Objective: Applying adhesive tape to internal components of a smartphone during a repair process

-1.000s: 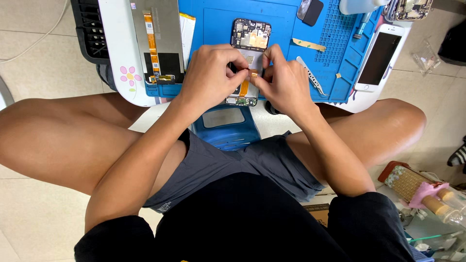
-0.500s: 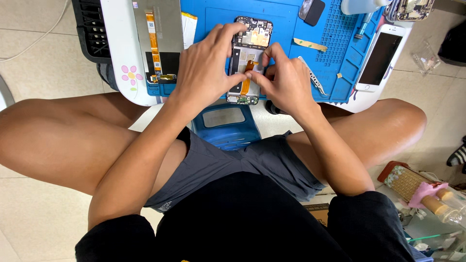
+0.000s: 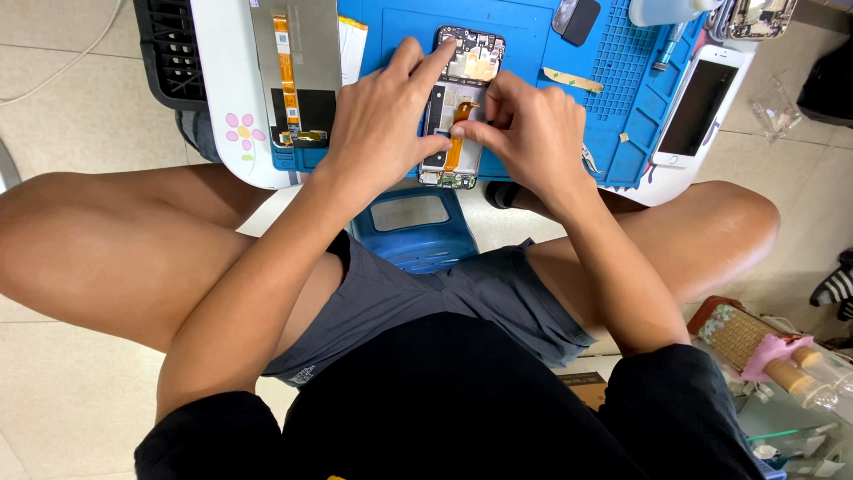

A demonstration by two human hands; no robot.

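An opened phone body (image 3: 463, 107) with bare circuit boards lies on a blue work mat (image 3: 524, 53). An orange flex cable (image 3: 457, 140) runs down its middle. My left hand (image 3: 384, 116) grips the phone's left edge, index finger stretched along its top and thumb pressing near the cable. My right hand (image 3: 531, 133) rests at the phone's right side, thumb and fingertips pinched on the flex cable.
A detached screen panel (image 3: 298, 71) with an orange ribbon lies at the left on the white table (image 3: 229, 98). A white smartphone (image 3: 702, 102) lies at the right. A small dark part (image 3: 576, 18), a blue stool (image 3: 413, 227) below, a black basket (image 3: 169, 53) far left.
Both hands moved up over the phone. My left index finger stretched out along its top, and my right fingers settled on the orange cable.
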